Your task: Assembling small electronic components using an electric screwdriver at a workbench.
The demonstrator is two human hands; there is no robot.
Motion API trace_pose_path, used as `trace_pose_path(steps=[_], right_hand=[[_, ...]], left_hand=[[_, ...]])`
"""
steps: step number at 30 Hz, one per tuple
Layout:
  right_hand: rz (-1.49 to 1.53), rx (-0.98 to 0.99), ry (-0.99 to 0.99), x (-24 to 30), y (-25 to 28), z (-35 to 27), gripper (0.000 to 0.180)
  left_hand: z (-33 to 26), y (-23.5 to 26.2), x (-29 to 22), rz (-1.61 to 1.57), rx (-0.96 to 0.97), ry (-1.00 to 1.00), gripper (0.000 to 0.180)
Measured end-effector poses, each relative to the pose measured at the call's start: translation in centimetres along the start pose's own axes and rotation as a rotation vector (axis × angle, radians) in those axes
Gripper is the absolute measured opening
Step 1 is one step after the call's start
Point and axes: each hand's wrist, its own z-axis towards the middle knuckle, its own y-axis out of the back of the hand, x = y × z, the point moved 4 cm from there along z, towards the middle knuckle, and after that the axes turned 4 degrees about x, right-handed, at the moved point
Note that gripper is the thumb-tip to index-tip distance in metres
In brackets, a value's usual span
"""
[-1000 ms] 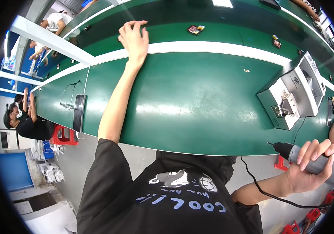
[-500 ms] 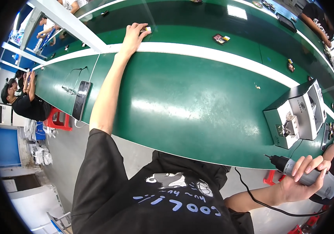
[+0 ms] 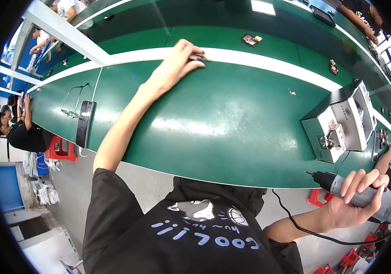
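My left hand reaches out to the white rail along the table's far edge. Its fingers and thumb are closed on a small dark part with a yellow edge, mostly hidden by the fingers. At the lower right, my right hand grips a grey and black electric screwdriver. The screwdriver's bit points left, just off the near edge of the green table, and its black cord loops down below my wrist.
A grey-white screw feeder stands at the table's right. To the left lie a phone and eyeglasses. Beyond the rail, small assemblies sit on a green belt. Co-workers sit at left and right; a white post rises far left.
My left hand has come back from the belt to the rail, bringing the small part with it. My right hand keeps hold of the screwdriver. The whole view has shifted slightly.
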Motion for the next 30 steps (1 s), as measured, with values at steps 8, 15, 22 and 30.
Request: trace_pose_path(steps=[8, 15, 22, 30], right_hand=[[-0.005, 0.047, -0.068, -1.5, -2.5, 0.2, 0.016], [0.064, 0.151, -0.124, -2.9, -3.1, 0.3, 0.019], [0.098, 0.166, -0.172, -6.6, -5.0, 1.4, 0.018], [0.121, 0.144, -0.19, -8.9, -6.5, 2.3, 0.018]], left_hand=[[-2.1, -7.3, -12.2, 0.081, 0.242, -0.241, 0.037], [-3.6, -7.7, -15.2, 0.289, 0.21, -0.37, 0.034], [-2.8, -8.8, -15.3, 0.283, 0.159, -0.411, 0.031], [-4.3, -10.7, -15.8, 0.588, -0.118, -0.636, 0.027]])
